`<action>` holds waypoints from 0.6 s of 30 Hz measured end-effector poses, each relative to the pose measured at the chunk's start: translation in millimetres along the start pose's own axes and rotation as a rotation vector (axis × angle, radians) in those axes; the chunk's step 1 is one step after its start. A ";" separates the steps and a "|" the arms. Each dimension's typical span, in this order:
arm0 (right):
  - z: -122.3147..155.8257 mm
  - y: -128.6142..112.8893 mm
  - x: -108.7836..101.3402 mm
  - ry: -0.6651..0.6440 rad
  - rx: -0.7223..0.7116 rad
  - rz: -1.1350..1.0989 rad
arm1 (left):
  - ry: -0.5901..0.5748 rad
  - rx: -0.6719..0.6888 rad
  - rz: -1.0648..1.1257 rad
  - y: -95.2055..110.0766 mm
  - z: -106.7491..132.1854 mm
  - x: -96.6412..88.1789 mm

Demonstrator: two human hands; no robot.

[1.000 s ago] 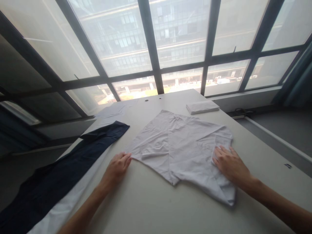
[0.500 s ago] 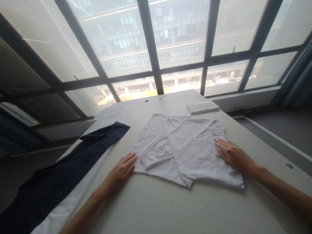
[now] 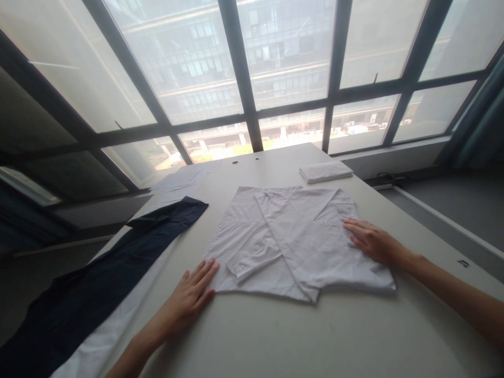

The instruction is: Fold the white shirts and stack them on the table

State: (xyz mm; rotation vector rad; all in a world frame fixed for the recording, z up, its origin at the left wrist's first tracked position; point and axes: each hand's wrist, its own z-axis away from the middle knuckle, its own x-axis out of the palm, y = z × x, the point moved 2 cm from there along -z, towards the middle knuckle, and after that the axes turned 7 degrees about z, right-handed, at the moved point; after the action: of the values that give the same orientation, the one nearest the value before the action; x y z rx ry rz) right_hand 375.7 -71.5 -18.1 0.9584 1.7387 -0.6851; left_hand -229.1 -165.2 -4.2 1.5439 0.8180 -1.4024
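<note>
A white shirt (image 3: 295, 236) lies partly folded on the white table (image 3: 252, 336), one sleeve with its cuff laid across the left half. My left hand (image 3: 192, 291) rests flat at the shirt's lower left corner, fingers stretched out and fingertips on the cloth. At the opposite side, my right hand (image 3: 372, 241) lies on the shirt's right edge with its fingers extended. Neither hand grips the fabric; both are open. Wrinkles run across the shirt's right half.
Dark navy cloth (image 3: 118, 268) lies along the table's left edge over more white fabric (image 3: 110, 325). Behind the shirt sits a folded white cloth (image 3: 326, 171) near the right edge. Flat white pieces (image 3: 177, 181) lie far left. Large windows (image 3: 291, 58) rise beyond the table.
The shirt has turned slightly, its left side coming nearer to me. My left hand has moved a little toward me with it; my right hand has shifted slightly left and away.
</note>
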 end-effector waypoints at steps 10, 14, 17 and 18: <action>14.0 -1.0 -23.2 0.068 -0.030 -0.083 | 0.078 0.237 0.242 0.0 17.1 -37.8; 40.3 -32.2 -50.5 0.043 -0.099 -0.176 | 0.062 0.298 0.267 -6.5 14.1 -45.3; 61.9 -47.1 -58.1 -0.009 -0.122 -0.201 | 0.071 0.333 0.222 -3.1 14.3 -50.6; 68.5 -49.6 -57.6 -0.028 -0.123 -0.198 | 0.072 0.343 0.210 -0.8 15.3 -52.3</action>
State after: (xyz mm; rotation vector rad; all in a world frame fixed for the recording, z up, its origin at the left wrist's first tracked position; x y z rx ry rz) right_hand 378.2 -169.0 13.0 0.6963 1.8440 -0.7051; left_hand -244.0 -174.5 47.4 1.8903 0.4533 -1.3873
